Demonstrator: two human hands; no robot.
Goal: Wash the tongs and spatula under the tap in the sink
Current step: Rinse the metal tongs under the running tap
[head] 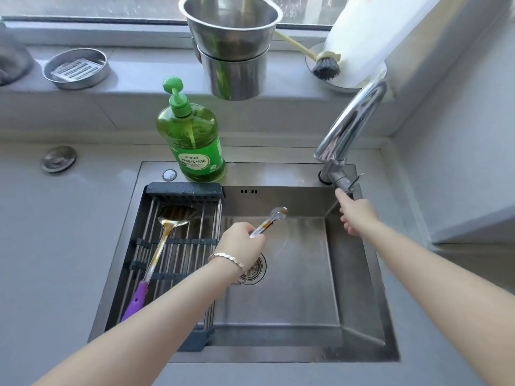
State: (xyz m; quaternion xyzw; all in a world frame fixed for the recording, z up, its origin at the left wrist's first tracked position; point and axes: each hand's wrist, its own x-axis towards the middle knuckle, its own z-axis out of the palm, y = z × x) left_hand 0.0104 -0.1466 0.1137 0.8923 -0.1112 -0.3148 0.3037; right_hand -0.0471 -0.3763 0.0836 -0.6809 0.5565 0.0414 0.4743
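My left hand (pixel 242 242) grips the metal tongs (pixel 271 220) by their handle end and holds them over the steel sink (pixel 281 310); brown sauce stains their tips. My right hand (pixel 354 213) reaches to the tap (pixel 349 126) at the back right corner, its index finger touching the lever (pixel 351 183). I cannot make out any water running. The spatula (pixel 164 234), steel with a purple handle and brown smears on the blade, lies on the black drying rack (pixel 167 260) across the sink's left side.
A green bottle of dish soap (pixel 193 140) stands on the sink's back rim. On the sill behind sit stacked steel pots (pixel 232 48), a round steel dish (pixel 75 68), a dish brush (pixel 324 66) and a white paper roll (pixel 367 37). Grey worktop surrounds the sink.
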